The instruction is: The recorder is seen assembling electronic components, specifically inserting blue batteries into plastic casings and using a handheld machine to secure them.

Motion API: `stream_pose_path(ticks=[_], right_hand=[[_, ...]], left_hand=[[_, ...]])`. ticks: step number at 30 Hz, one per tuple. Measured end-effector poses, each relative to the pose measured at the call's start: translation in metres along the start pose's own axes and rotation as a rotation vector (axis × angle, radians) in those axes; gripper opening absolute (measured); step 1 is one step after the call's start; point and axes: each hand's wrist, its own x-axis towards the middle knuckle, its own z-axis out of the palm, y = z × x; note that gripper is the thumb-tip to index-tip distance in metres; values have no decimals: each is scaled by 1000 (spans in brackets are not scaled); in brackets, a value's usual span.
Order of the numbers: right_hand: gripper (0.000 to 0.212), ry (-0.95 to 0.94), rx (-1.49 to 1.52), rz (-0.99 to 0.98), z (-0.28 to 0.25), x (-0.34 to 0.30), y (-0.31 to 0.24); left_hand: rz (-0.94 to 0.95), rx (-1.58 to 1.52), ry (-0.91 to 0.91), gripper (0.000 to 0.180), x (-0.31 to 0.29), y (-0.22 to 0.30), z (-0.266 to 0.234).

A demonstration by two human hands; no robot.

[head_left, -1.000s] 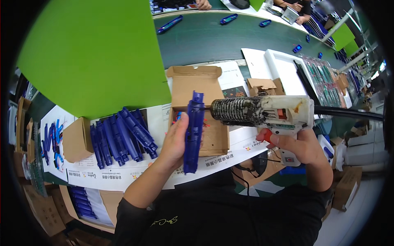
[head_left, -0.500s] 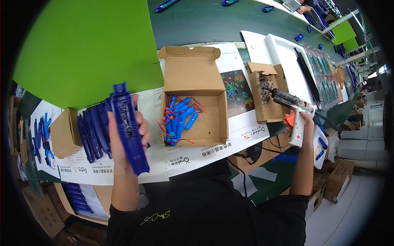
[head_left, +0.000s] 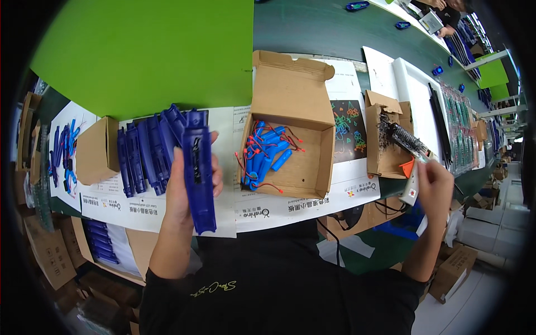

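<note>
My left hand point(head_left: 180, 195) is wrapped round a long dark-blue plastic shell point(head_left: 199, 190), its hollow side up. Black residue or glue lies inside the shell's upper half. On the right, my right hand point(head_left: 436, 181) has its fingers closed at the rear end of a white glue gun point(head_left: 411, 188) with an orange trigger. The gun's handle shows free below my fingers, and the fingertips are partly hidden. Its dark, coil-wrapped front leans over a small cardboard box point(head_left: 385, 162) smeared with black residue. More blue shells point(head_left: 146, 153) stand in a row left of my left hand.
An open cardboard box point(head_left: 315, 162) holds blue cylindrical batteries point(head_left: 267, 153) with red leads. A green panel point(head_left: 139, 56) rises behind the shells. At right are a white foam tray point(head_left: 410, 84) and bagged circuit boards point(head_left: 459, 125). Another person point(head_left: 446, 25) sits at far right.
My right hand has shifted from the glue gun's handle to its rear end, and the gun's front has come down nearer the small box. The shell in my left hand is more upright. The view has shifted.
</note>
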Motion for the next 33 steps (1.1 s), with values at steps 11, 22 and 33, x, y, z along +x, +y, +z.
stream_pose_path(ticks=[11, 22, 33], right_hand=[[19, -586, -126, -863, 147, -7, -123], [18, -399, 605, -197, 107, -10, -111], [32, 69, 528, -705, 98, -17, -120]], left_hand=[[-86, -43, -92, 59, 3, -4, 28], [-162, 40, -58, 61, 8, -11, 21], [-311, -103, -88, 50, 18, -32, 55]])
